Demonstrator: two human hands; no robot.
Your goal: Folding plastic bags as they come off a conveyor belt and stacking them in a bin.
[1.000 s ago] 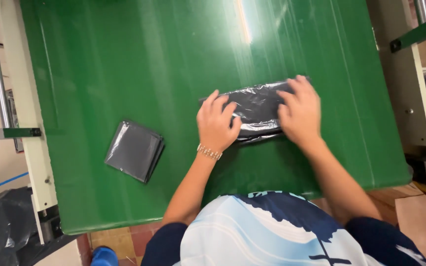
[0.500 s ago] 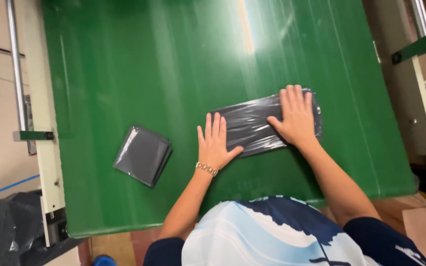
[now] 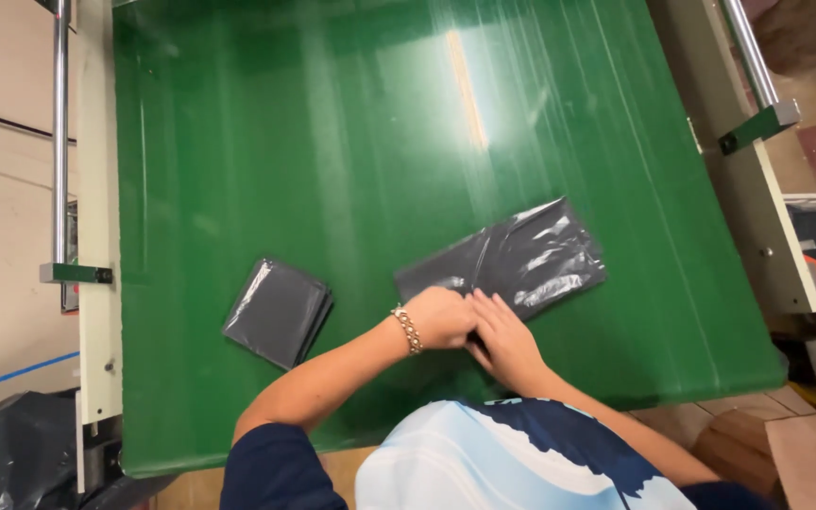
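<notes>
Your left hand [image 3: 441, 316] and right hand [image 3: 507, 342] meet at the near left corner of the flat black plastic bag [image 3: 512, 262], which lies on the green counter [image 3: 332, 142] a little right of centre, tilted so its far end points up and to the right. The left grip looks pinched on the bag's edge, fingers curled over it. The right grip rests on that same corner, fingertips [image 3: 480, 304] touching the left hand's (whether it pinches the plastic or only presses it, I cannot tell). A bracelet [image 3: 407, 328] sits on your left wrist. Well to the left of your hands, apart from the bag, lies a folded black bag bundle [image 3: 278, 311], squarish and glossy, also on the counter.
</notes>
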